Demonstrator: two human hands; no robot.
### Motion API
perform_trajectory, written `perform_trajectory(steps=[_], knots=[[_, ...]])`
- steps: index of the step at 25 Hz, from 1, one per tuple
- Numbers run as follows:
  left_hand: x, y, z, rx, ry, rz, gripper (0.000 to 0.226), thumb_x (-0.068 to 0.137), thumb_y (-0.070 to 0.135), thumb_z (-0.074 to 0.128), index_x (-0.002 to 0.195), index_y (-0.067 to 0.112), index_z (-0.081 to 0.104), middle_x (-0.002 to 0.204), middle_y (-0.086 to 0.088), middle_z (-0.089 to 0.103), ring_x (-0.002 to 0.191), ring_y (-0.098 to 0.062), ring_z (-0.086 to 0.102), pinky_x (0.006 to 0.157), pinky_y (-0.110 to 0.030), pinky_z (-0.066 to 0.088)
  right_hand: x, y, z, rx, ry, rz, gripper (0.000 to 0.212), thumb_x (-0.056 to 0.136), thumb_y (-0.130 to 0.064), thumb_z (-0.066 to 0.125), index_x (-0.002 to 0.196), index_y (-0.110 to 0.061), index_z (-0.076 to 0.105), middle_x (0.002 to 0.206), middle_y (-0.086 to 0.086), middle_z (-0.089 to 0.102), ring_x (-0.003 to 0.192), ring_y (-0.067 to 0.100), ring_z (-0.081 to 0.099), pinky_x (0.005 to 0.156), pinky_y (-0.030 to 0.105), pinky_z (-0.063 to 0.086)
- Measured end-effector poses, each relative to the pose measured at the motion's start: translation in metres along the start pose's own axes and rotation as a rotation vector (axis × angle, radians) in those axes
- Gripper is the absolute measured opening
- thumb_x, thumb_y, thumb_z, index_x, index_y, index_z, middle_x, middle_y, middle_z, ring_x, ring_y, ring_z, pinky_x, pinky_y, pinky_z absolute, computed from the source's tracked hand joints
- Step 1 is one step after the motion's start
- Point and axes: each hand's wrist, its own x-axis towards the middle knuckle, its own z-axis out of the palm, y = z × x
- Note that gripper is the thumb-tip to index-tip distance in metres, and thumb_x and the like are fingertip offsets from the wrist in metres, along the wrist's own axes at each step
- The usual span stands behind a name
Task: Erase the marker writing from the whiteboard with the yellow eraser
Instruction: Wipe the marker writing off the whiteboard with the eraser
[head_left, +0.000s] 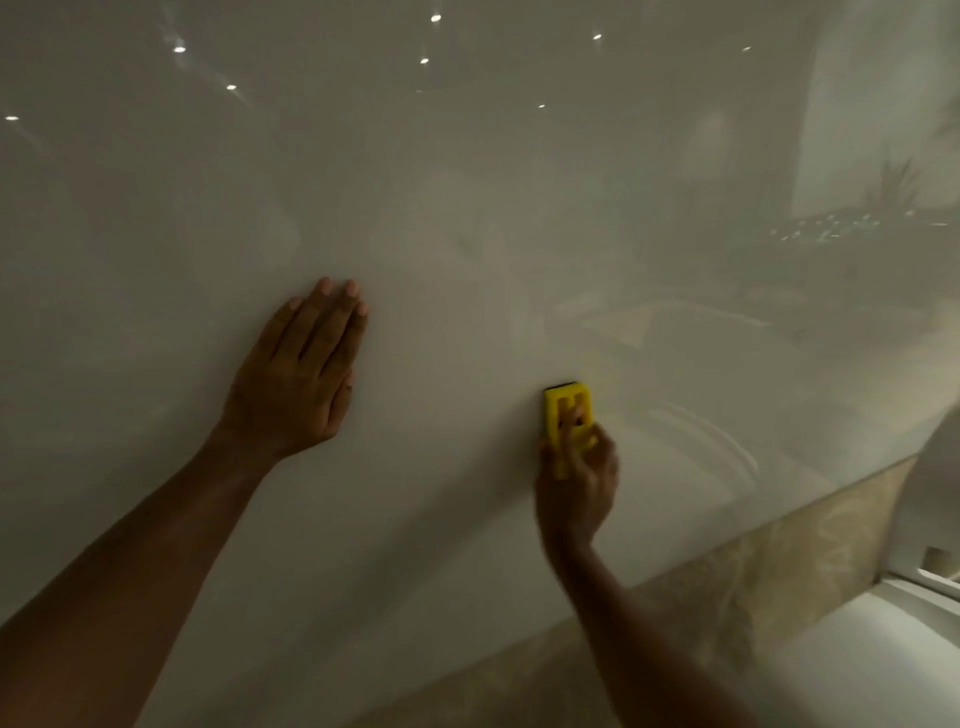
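A large glossy whiteboard (467, 208) fills most of the view, and I see no clear marker writing on it, only faint smudges and reflections. My right hand (576, 483) grips the yellow eraser (567, 410) by its handle and presses its dark pad edge against the board, lower right of centre. The hand is slightly blurred. My left hand (304, 369) lies flat on the board to the left, fingers together and pointing up, holding nothing.
The board's lower edge (727, 545) slants down to the left at the bottom right. Below it is a beige patterned wall strip (810, 556) and a white ledge (883, 649). Ceiling lights and a plant are mirrored in the board.
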Motion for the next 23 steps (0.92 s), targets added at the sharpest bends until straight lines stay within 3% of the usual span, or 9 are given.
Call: perform_trajectory(steps=[2,5,7,8,11,13,15,18,23], knots=[[0.027,0.013,0.001,-0.043,-0.015,0.095,0.067,0.105,0.023,0.034,0.167,-0.004,0.029,0.175,-0.024,0.027,0.161,-0.042,0.030,0.133,-0.052,0.022,-0.028,-0.023,0.008,0.057,-0.090,-0.140,0.055,0.089,-0.005,0.073,0.139,-0.023,0.062,0.116,0.019,0.068,0.101,0.040,0.061,0.081,0.048,0.056],[0.080,0.046,0.003,-0.117,-0.009,0.178,0.066,0.104,0.023,0.035,0.164,-0.004,0.037,0.172,-0.023,0.033,0.158,-0.042,0.036,0.128,-0.056,0.036,-0.048,-0.005,-0.002,0.018,-0.296,-0.762,0.064,0.090,-0.004,0.062,0.147,-0.033,0.058,0.137,0.014,0.064,0.118,0.039,0.062,0.100,0.046,0.051],[0.104,0.067,0.007,-0.150,0.005,0.182,0.066,0.103,0.023,0.035,0.165,-0.001,0.037,0.173,-0.020,0.033,0.159,-0.040,0.035,0.126,-0.057,0.038,-0.023,0.028,-0.011,-0.020,-0.286,-0.896,0.059,0.089,-0.009,0.066,0.141,-0.038,0.063,0.142,0.009,0.065,0.123,0.035,0.064,0.107,0.044,0.050],[0.110,0.075,0.012,-0.168,0.012,0.171,0.067,0.103,0.024,0.036,0.166,0.002,0.035,0.175,-0.018,0.031,0.160,-0.039,0.033,0.128,-0.057,0.036,-0.003,0.047,-0.019,-0.038,-0.260,-0.733,0.050,0.092,-0.016,0.070,0.134,-0.042,0.068,0.138,0.002,0.068,0.122,0.029,0.065,0.108,0.041,0.052],[0.113,0.080,0.020,-0.194,0.043,0.142,0.070,0.102,0.023,0.037,0.170,0.007,0.030,0.178,-0.013,0.025,0.164,-0.034,0.028,0.131,-0.055,0.022,0.056,0.096,-0.045,-0.002,-0.173,0.135,0.032,0.096,-0.025,0.075,0.123,-0.043,0.074,0.130,-0.010,0.066,0.115,0.024,0.066,0.092,0.034,0.056],[0.112,0.079,0.020,-0.222,0.037,0.137,0.072,0.101,0.023,0.037,0.171,0.009,0.027,0.179,-0.011,0.023,0.165,-0.032,0.026,0.133,-0.054,0.018,0.067,0.112,-0.048,-0.120,-0.191,0.347,0.048,0.093,-0.021,0.076,0.138,-0.037,0.067,0.142,-0.001,0.058,0.118,0.030,0.063,0.083,0.037,0.054],[0.111,0.080,0.021,-0.235,0.028,0.133,0.072,0.101,0.023,0.037,0.171,0.009,0.026,0.179,-0.011,0.022,0.165,-0.032,0.025,0.133,-0.055,0.018,0.053,0.101,-0.038,-0.139,-0.168,0.352,0.061,0.091,-0.023,0.077,0.145,-0.043,0.057,0.142,0.004,0.058,0.111,0.032,0.065,0.078,0.038,0.056],[0.110,0.081,0.021,-0.223,0.027,0.126,0.074,0.099,0.022,0.041,0.171,0.009,0.028,0.179,-0.011,0.023,0.165,-0.033,0.026,0.133,-0.055,0.018,0.002,0.060,-0.019,-0.041,-0.136,0.192,0.064,0.088,-0.023,0.081,0.140,-0.044,0.052,0.131,0.009,0.062,0.101,0.034,0.068,0.072,0.038,0.060],[0.110,0.081,0.024,-0.236,0.019,0.115,0.075,0.099,0.023,0.039,0.171,0.010,0.025,0.180,-0.010,0.021,0.166,-0.032,0.023,0.133,-0.055,0.015,-0.037,0.061,-0.022,-0.041,-0.357,-0.608,0.056,0.099,-0.020,0.066,0.148,-0.044,0.054,0.137,0.006,0.058,0.104,0.029,0.060,0.084,0.035,0.050]])
